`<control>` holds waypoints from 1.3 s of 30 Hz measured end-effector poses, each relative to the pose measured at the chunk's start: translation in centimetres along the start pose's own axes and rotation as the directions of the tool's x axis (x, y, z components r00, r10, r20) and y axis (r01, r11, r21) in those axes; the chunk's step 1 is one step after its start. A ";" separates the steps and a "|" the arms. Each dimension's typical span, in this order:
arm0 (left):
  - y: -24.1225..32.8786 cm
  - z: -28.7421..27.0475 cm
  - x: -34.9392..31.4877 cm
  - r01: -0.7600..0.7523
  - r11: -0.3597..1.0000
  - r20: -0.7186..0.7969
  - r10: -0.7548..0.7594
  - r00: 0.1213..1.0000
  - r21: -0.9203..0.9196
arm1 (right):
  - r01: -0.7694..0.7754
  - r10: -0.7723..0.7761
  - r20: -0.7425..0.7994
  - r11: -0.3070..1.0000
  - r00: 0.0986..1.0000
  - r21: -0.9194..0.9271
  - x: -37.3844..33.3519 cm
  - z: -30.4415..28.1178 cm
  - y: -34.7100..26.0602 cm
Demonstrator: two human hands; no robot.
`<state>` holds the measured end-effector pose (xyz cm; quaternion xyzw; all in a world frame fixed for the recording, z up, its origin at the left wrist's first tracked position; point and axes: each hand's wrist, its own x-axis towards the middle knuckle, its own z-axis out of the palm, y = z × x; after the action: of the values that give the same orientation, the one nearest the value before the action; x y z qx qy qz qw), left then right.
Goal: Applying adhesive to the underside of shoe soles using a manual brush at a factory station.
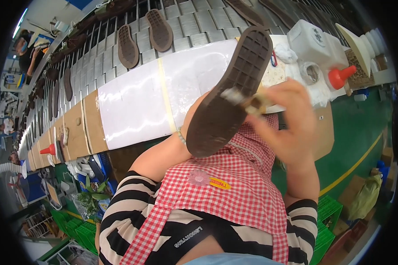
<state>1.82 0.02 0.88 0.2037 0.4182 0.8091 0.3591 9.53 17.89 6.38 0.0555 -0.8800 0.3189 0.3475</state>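
Observation:
A dark brown shoe sole point(214, 117) is held up tilted in front of me, its gridded inner side facing up. My left hand point(193, 109) supports it from behind; the sole hides most of those fingers. Blurred by motion, my right hand point(292, 121) pinches a small brush point(254, 105). The brush's pale bristles lie at the middle of the sole, apparently touching it.
A slatted metal conveyor point(185, 26) beyond the white-covered bench point(132, 106) carries several soles. At right stand a white plastic jug point(307, 37), a small pot point(311, 73) and a red-nozzled bottle point(340, 77). Another person point(26, 55) works at far left.

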 end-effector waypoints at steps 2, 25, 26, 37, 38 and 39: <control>-0.5 -0.6 -0.7 0.084 0.978 -0.014 -0.088 0.996 -0.192 | 0.186 -0.195 0.195 0.981 0.961 0.062 0.1 1.0 -1.3; 1.2 -0.3 0.1 0.427 0.817 0.089 -0.428 0.899 -0.388 | 0.176 -0.156 0.180 0.979 0.971 -0.098 1.6 -0.9 2.7; 0.9 -0.6 0.2 0.421 0.822 0.092 -0.419 0.903 -0.385 | 0.145 -0.125 0.156 0.981 0.980 -0.129 1.9 -1.0 3.0; 3.3 -8.8 -0.7 -0.048 0.660 -0.075 -0.013 0.997 -0.750 | -0.305 0.268 0.146 0.860 0.952 0.410 0.9 3.0 4.7; 3.7 -10.6 -1.2 -0.124 0.669 -0.123 0.049 0.991 -0.733 | -0.343 0.266 0.230 0.830 0.936 0.440 0.5 4.2 4.6; 4.5 -12.6 -1.8 -0.147 0.652 -0.113 0.095 0.989 -0.744 | -0.350 0.238 0.284 0.815 0.929 0.462 0.3 5.1 4.4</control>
<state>-6.79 -9.74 -2.59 0.0392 0.0447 0.9375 0.3428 4.93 18.37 1.43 0.0409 -0.7955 0.5801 0.1705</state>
